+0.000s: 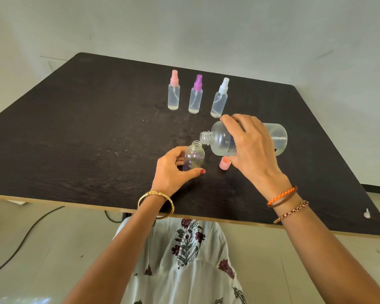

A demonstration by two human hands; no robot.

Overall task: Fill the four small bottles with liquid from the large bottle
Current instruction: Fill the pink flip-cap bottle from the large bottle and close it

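Large bottle: clear plastic, round-shouldered, threaded neck uncapped, a printed label on its side partly hidden by fingers. Tipped on its side above the table, mouth pointing left and sitting just over the small bottle's opening. Clear liquid lies along its lower wall. The right hand grips it from above, fingers curled round the body.

Open small bottle: clear plastic cylinder with rounded shoulder and threaded neck, no top fitted, faint violet tint in its lower part. Stands near the table's middle front, leaning slightly toward the large bottle. The left hand holds it, thumb across the front and fingers wrapped behind.

Pink-topped spray bottle, purple-topped spray bottle, white-topped spray bottle: slim clear cylinders with pump heads and dip tubes visible inside, standing in a row farther back, apart from each other. How full each one is cannot be read.

Pink cap: small smooth plastic cylinder, resting on the table just below the large bottle, beside the right thumb.

Table: dark wood-grain top, matte, lightly scuffed, pale edge band.

Wrists: gold bangle on the left; orange braided band and chain bracelet on the right.
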